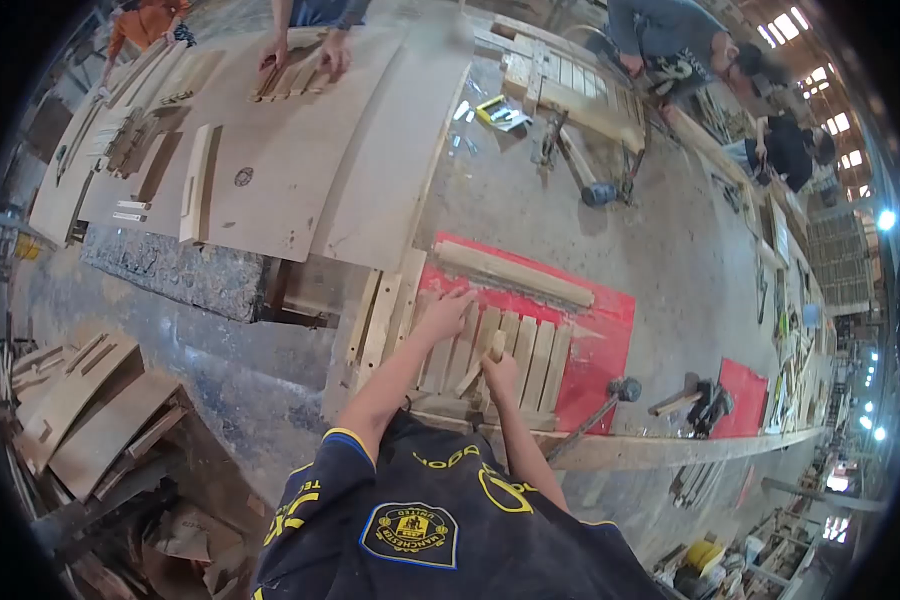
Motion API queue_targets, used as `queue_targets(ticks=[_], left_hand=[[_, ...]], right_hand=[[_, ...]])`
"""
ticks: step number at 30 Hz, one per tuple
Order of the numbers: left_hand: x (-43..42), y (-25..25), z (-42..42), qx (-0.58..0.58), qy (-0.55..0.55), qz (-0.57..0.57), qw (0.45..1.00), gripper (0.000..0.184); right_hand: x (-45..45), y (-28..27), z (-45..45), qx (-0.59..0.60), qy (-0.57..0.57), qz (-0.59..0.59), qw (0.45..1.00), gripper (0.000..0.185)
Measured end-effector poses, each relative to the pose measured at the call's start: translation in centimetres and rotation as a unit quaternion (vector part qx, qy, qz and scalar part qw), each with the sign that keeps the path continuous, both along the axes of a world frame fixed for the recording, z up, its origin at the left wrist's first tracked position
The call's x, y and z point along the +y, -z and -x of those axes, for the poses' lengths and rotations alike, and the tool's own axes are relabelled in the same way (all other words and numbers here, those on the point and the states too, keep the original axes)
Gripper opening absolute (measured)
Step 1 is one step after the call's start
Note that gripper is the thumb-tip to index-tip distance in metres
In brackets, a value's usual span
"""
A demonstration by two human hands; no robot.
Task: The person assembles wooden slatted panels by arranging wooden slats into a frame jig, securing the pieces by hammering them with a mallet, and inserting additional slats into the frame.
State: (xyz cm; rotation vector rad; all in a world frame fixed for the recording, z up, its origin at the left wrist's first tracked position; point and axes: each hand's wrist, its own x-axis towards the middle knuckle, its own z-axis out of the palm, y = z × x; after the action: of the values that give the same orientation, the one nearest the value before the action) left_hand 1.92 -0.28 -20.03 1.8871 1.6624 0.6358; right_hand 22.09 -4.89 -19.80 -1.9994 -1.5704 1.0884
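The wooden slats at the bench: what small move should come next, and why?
Probably the right hand should straighten its wooden piece to line up with the wooden slats: the piece looks angled, while the slats lie side by side and the left hand is near their far ends.

Slats, matt wood; red sheet, smooth but scuffed; hammer head at four o'clock, dull metal; shirt at six o'clock, matt cloth.
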Motion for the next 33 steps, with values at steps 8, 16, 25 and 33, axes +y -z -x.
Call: queue_targets(ticks=[8, 16, 25, 33], left_hand=[[0.5, -0.8, 0.3, 0.007, 0.083, 0.029, 0.996, 0.069], [2.0, 0.8, -1.9, -0.069, -0.023, 0.070, 0.995, 0.055], [1.8, 0.9, -4.5, 0.017, 0.071, -0.003, 0.997, 0.052], [3.0, 1.9, -4.5, -0.074, 0.048, 0.087, 0.992, 0.052]], right_hand=[[2.3, -3.2, 3.2, -0.093, -0.135, -0.060, 0.985, 0.027], [2.2, 1.0, 1.5, -0.084, -0.177, -0.031, 0.980, 0.027], [3.2, -1.1, -1.3, -0.079, 0.019, -0.077, 0.994, 0.031], [5.2, -3.9, 1.5, -0.188, -0.072, -0.030, 0.979, 0.029]])
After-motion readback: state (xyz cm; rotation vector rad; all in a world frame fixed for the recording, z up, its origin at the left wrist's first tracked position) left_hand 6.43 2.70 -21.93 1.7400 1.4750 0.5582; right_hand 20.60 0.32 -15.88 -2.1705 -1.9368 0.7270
